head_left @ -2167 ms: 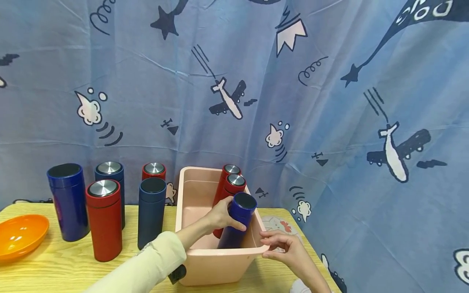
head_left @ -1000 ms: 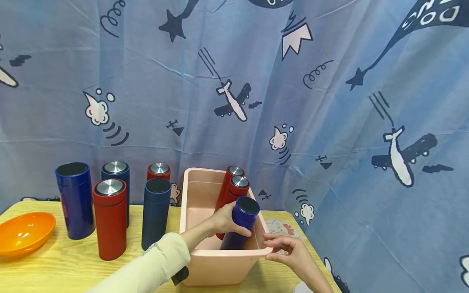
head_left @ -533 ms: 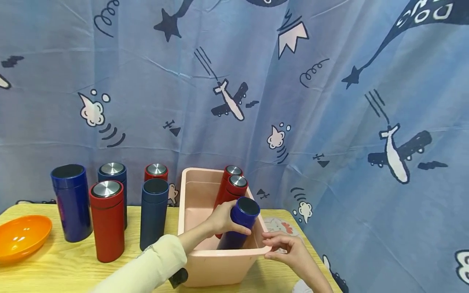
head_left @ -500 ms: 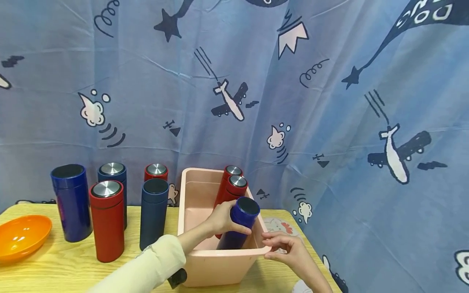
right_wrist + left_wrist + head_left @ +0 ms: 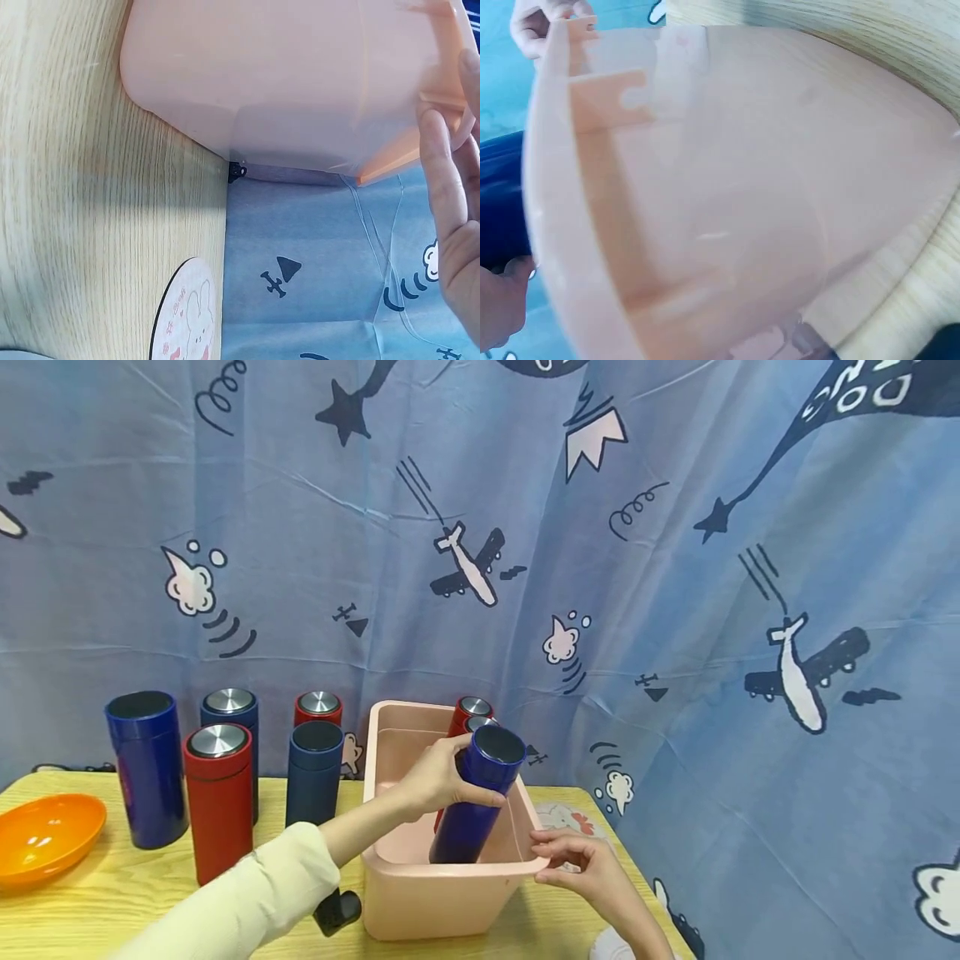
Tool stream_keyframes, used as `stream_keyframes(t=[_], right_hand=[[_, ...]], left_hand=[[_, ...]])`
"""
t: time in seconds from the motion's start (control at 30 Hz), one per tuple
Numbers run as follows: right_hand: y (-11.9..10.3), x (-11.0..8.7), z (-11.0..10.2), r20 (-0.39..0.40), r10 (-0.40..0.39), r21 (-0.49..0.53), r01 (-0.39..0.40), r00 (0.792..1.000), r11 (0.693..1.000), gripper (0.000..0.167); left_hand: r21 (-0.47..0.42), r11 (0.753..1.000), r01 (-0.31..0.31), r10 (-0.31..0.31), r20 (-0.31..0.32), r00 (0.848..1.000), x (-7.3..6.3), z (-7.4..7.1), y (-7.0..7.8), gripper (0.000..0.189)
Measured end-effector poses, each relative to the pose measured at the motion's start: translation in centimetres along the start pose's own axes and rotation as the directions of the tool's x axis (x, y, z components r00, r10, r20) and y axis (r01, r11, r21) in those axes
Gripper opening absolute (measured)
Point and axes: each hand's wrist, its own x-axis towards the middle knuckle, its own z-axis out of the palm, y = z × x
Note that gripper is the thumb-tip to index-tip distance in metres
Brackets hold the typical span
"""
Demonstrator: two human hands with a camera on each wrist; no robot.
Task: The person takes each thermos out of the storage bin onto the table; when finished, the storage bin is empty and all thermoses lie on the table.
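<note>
My left hand grips a glossy blue thermos by its upper part, thumb on the near side. The thermos leans to the right inside the pink plastic bin, its black lid above the rim and its base behind the front wall. Two red thermoses with silver lids stand deeper in the bin, partly hidden by the blue one. At the bin's front right corner my right hand pinches the rim. In the right wrist view its fingers lie against the bin's outer side.
Left of the bin stand several thermoses on the wooden table: a blue one, navy ones and red ones. An orange bowl lies far left. A round rabbit-print mat lies right of the bin. A patterned curtain hangs behind.
My left hand has raised the blue thermos higher out of the bin and slightly left, so it covers more of the red ones. My right hand keeps its hold on the rim.
</note>
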Motion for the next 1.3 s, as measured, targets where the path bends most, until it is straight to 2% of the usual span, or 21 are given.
stream_keyframes(t=[0.2,0.4,0.5,0.97,1.13,1.3], right_hand=[[0.3,0.2,0.4,0.005,-0.01,0.011,0.01,1.0,1.0,0.029],[0.3,0.3,0.6,0.01,0.0,0.02,0.0,1.0,1.0,0.031],[0.3,0.3,0.6,0.004,0.021,0.019,-0.021,1.0,1.0,0.032],[0.3,-0.1,0.3,-0.006,0.032,0.01,-0.032,0.999,0.999,0.031],[0.2,0.0,0.2,-0.01,0.027,0.007,-0.027,1.0,1.0,0.03],[0.1,-0.1,0.0,-0.015,0.029,0.016,-0.029,0.999,0.999,0.031]], left_hand=[[-0.064,0.998,0.026,-0.026,-0.002,1.0,-0.8,-1.2,0.4,0.07],[-0.112,0.993,-0.028,0.026,-0.023,0.999,-1.6,-2.8,1.7,0.065],[-0.139,0.99,-0.033,0.03,-0.024,0.999,-2.0,-3.6,2.3,0.063],[-0.086,0.996,0.012,-0.018,-0.068,0.997,-2.5,-6.2,3.8,0.06],[-0.086,0.996,-0.011,0.006,-0.051,0.999,-2.5,-7.8,5.0,0.061],[-0.084,0.996,0.011,-0.015,-0.052,0.999,-2.7,-9.2,6.4,0.062]])
